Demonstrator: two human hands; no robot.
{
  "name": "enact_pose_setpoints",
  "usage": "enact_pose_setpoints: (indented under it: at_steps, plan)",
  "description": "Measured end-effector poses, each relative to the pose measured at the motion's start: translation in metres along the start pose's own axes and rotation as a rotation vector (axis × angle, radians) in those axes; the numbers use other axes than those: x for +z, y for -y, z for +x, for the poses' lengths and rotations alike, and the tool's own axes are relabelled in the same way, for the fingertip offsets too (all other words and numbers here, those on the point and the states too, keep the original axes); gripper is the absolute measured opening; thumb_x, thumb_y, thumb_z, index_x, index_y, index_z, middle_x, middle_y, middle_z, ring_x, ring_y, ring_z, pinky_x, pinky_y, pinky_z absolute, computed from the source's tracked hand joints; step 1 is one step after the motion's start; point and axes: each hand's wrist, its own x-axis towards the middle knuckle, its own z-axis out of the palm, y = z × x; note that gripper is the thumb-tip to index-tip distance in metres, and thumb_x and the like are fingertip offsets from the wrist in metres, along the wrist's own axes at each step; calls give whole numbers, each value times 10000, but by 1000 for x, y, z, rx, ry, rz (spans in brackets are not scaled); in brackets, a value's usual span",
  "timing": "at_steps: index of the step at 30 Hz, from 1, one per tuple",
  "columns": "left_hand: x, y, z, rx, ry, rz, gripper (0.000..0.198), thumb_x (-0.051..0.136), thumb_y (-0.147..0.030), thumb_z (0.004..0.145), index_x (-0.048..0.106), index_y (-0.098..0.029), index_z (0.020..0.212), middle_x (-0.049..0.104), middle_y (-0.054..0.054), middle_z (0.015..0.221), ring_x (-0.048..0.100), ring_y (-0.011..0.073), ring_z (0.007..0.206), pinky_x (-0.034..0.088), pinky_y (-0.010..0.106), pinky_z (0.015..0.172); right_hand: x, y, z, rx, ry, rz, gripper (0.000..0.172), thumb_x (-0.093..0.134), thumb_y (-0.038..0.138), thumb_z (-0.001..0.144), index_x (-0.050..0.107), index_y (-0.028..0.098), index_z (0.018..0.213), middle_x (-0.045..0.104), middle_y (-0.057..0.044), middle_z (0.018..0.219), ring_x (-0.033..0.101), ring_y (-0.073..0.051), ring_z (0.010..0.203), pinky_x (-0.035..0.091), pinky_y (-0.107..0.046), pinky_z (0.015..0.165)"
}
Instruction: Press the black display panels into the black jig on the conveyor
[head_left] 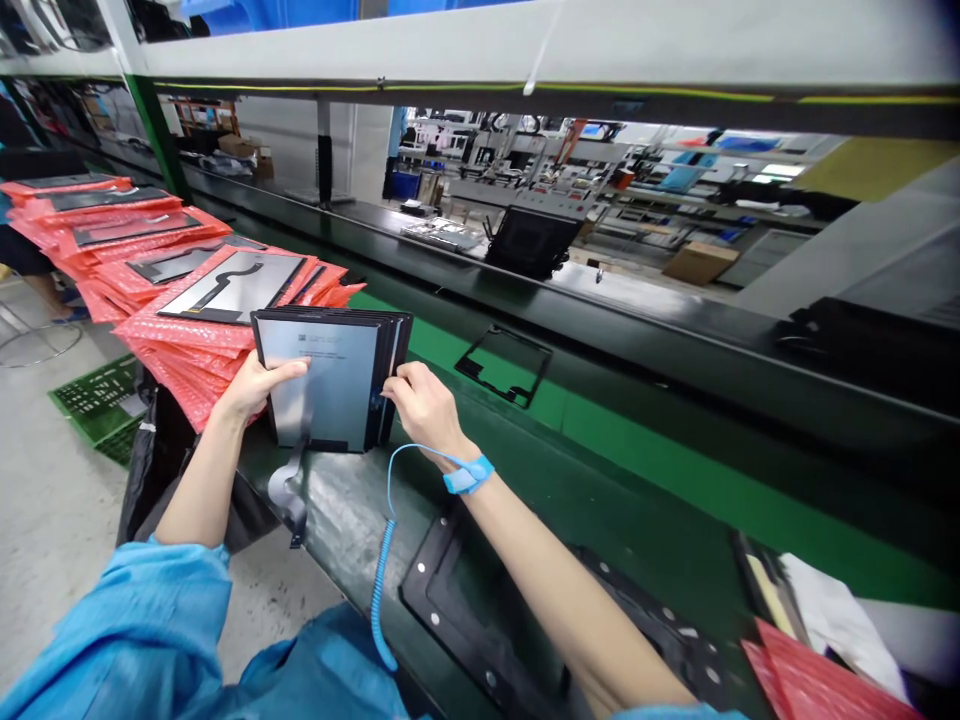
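A stack of flat dark display panels [330, 375] stands upright on its edge on the workbench, a grey ribbon cable [289, 490] hanging from its lower left. My left hand [255, 385] grips the stack's left side, thumb across the front panel. My right hand [424, 405] pinches the panels' right edges with closed fingers. A blue wrist strap [469, 475] with a coiled blue cord [382, 570] sits on my right wrist.
Red bubble bags [187, 350] with panels lie in piles to the left. A green conveyor belt [637, 450] carries a black frame [506, 365]. A black fixture plate [465, 600] lies near me. A cardboard box [701, 262] and dark monitor [529, 240] stand beyond.
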Motion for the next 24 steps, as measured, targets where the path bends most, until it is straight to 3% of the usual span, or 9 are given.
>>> enact_pose_setpoints:
  at_steps: [7,16,24]
  plan:
    - [2,1,-1,1,5,-5,453,923,-419,458,787,-156,800,772,117,899,711,326,981,567,401,915,-15,7,-10,-71,43,82,161,464,226,1007,563,191,885,554,-64,908,536,-177,808,474,-290,697]
    - [3,-1,-4,-2,9,4,465,926,-426,462,789,-150,810,769,131,921,711,332,987,566,405,923,7,7,2,0,-74,-5,129,510,213,992,623,171,946,565,-86,918,540,-201,849,445,-306,702]
    - [3,-1,-5,7,14,2,460,922,-434,474,789,-148,808,769,130,925,709,331,995,561,409,932,-6,7,2,-113,20,-4,201,444,194,1010,590,158,877,573,-101,906,499,-207,816,455,-324,712]
